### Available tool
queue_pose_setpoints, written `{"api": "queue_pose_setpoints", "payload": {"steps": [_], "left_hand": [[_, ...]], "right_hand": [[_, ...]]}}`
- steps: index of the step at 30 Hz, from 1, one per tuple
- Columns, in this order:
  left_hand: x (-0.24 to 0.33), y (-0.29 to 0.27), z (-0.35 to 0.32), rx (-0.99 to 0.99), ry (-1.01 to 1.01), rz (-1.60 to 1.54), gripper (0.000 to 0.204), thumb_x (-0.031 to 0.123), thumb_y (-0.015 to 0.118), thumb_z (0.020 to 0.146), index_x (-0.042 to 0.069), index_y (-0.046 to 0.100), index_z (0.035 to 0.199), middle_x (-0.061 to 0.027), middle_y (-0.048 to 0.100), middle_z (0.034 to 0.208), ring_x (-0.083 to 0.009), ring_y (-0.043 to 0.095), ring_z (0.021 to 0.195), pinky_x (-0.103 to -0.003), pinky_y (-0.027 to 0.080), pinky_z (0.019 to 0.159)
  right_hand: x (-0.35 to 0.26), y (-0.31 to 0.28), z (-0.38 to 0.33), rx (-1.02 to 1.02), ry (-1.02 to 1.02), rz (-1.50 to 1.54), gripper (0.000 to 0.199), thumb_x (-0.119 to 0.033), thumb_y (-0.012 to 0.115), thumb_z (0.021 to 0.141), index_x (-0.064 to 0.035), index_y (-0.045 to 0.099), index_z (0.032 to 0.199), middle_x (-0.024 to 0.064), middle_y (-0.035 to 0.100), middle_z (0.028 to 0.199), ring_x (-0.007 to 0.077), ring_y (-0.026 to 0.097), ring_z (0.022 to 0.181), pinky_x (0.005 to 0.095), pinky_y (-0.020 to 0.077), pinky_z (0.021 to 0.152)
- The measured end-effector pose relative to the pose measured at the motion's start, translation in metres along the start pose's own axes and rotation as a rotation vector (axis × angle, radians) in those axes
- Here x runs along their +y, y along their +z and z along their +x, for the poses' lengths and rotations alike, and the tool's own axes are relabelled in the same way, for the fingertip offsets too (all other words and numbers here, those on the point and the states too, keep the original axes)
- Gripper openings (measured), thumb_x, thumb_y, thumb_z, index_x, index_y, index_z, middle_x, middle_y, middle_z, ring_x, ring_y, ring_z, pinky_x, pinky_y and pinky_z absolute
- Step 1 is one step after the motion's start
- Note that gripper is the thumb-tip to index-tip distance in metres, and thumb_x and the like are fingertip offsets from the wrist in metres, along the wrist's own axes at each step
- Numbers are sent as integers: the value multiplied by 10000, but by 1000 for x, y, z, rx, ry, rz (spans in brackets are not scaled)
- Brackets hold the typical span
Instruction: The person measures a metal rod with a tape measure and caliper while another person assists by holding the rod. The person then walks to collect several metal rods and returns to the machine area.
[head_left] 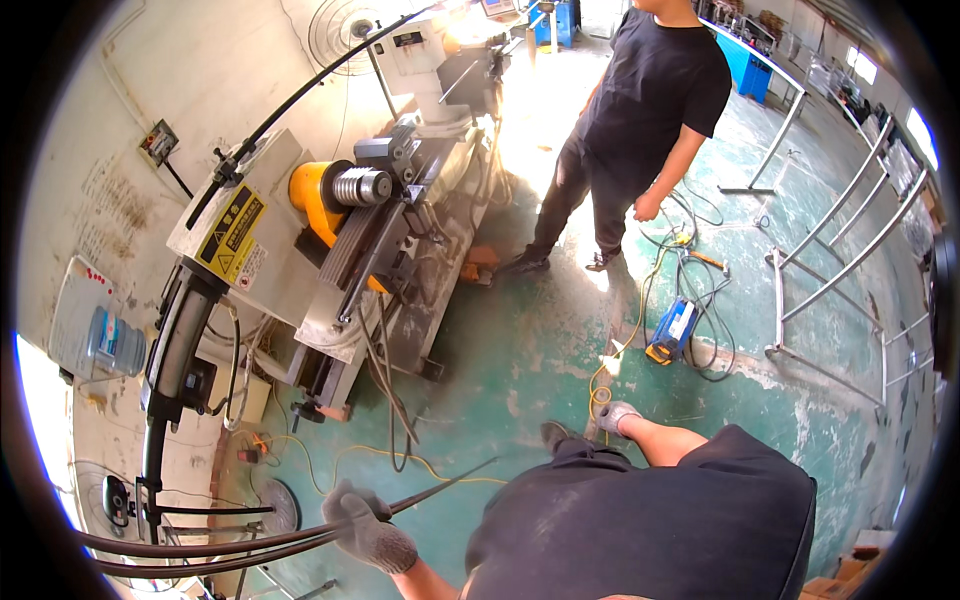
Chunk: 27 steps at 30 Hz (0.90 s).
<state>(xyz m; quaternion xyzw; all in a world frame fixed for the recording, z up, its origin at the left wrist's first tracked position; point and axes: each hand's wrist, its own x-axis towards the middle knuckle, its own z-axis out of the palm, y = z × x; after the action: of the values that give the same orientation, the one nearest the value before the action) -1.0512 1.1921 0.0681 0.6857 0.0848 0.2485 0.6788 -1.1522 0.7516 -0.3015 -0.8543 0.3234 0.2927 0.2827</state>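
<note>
My left hand (370, 530), in a grey knit glove, is closed around a few long, thin dark rods (230, 548). These run from the left rim past the hand, and a tapering end points toward the middle of the floor. My right hand (615, 416), also in a grey glove, hangs low beside my leg, away from the rods. Its fingers look loosely bent, with nothing visible in them. A yellow cable (593, 393) lies on the floor close by it.
A bench machine (345, 250) with a yellow guard and ribbed roller stands left of centre. Another person (650, 110) in dark clothes stands beyond. A blue-and-yellow power unit (672, 330) with coiled cables sits on the green floor. Metal frames (835, 270) stand right; a floor fan (280, 503) is at lower left.
</note>
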Motion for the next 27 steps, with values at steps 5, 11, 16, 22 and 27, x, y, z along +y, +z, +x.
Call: {"api": "queue_pose_setpoints", "payload": {"steps": [5, 11, 16, 22, 27], "left_hand": [[-1, 2, 1, -1, 4, 15, 364, 316, 653, 1073, -33, 639, 1175, -39, 555, 722, -124, 469, 587, -266, 366, 525], [-5, 0, 1, -17, 5, 11, 189, 179, 560, 1120, 22, 642, 1185, -25, 562, 776, -89, 428, 568, -247, 318, 500], [-3, 2, -1, -27, 16, 11, 184, 166, 554, 1121, 19, 643, 1187, -24, 567, 776, -86, 428, 568, -247, 324, 503], [2, 5, -5, -17, 1, 25, 183, 161, 547, 1124, 20, 645, 1188, -21, 571, 776, -84, 429, 574, -246, 326, 505], [2, 5, -8, -18, -2, 22, 180, 158, 546, 1124, 23, 646, 1190, -20, 576, 776, -81, 428, 579, -244, 324, 501]], "right_hand": [[2, 1, 2, 0, 5, 8, 373, -385, 700, 861, -118, 818, 1094, 173, 782, 1137, 359, 743, 1084, 445, 571, 931], [1, -2, 1, 4, 8, 14, 371, -394, 705, 864, -134, 822, 1102, 158, 791, 1131, 346, 749, 1069, 429, 573, 934], [3, -1, 5, 28, -5, 11, 376, -403, 695, 877, -144, 820, 1118, 151, 790, 1153, 341, 749, 1091, 426, 574, 948], [5, -4, 7, 13, 10, -3, 371, -397, 675, 890, -173, 824, 1146, 145, 783, 1197, 328, 744, 1132, 416, 572, 976], [1, -7, 2, 22, 3, -1, 364, -399, 673, 893, -178, 830, 1136, 144, 779, 1209, 322, 735, 1158, 411, 565, 994]]}}
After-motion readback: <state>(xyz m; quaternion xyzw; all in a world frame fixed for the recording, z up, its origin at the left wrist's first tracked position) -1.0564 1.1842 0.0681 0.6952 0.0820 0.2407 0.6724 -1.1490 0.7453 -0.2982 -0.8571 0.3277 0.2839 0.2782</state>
